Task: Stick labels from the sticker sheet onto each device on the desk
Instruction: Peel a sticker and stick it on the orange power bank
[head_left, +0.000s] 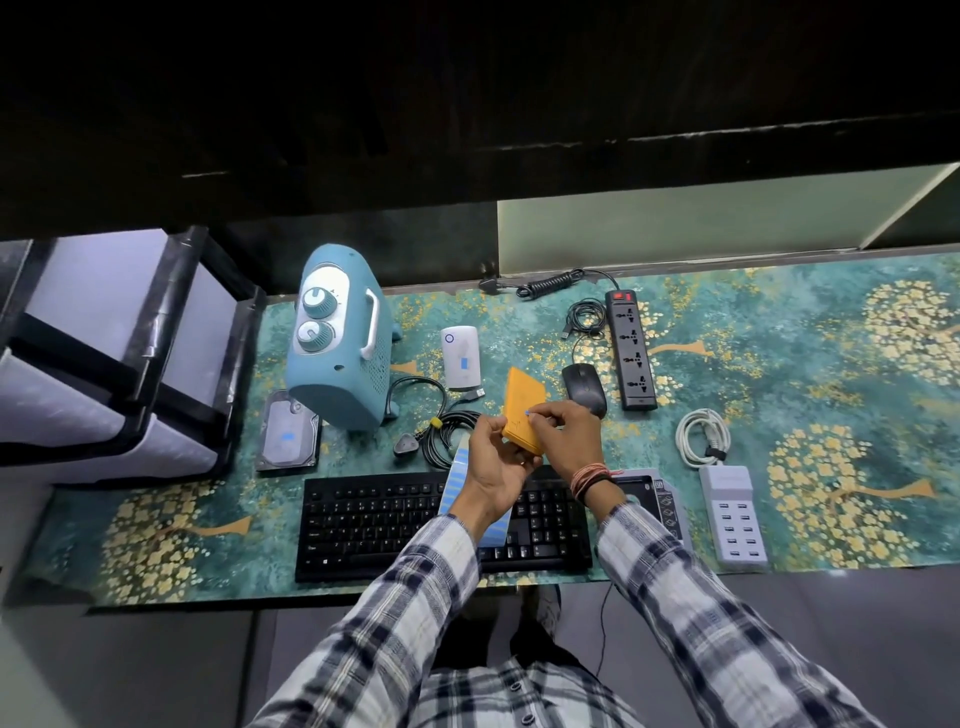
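My left hand (494, 462) grips the near end of an orange slim device (523, 402), lifted above the desk, and also holds the sticker sheet (460, 480) of blue labels, which hangs down over the keyboard (374, 522). My right hand (569, 436) pinches a small blue label (528, 413) against the orange device's top face. A blue label shows on the hard drive (288, 436) and another on the white device (461, 358).
On the patterned desk mat (779, 374) stand a blue heater (337, 343), a black mouse (584, 387), a black power strip (630, 348), a white USB charger (732, 512) with a coiled white cable (701, 436), a drive caddy (660, 499), and black cables (441, 431). A drawer unit (114, 358) stands left.
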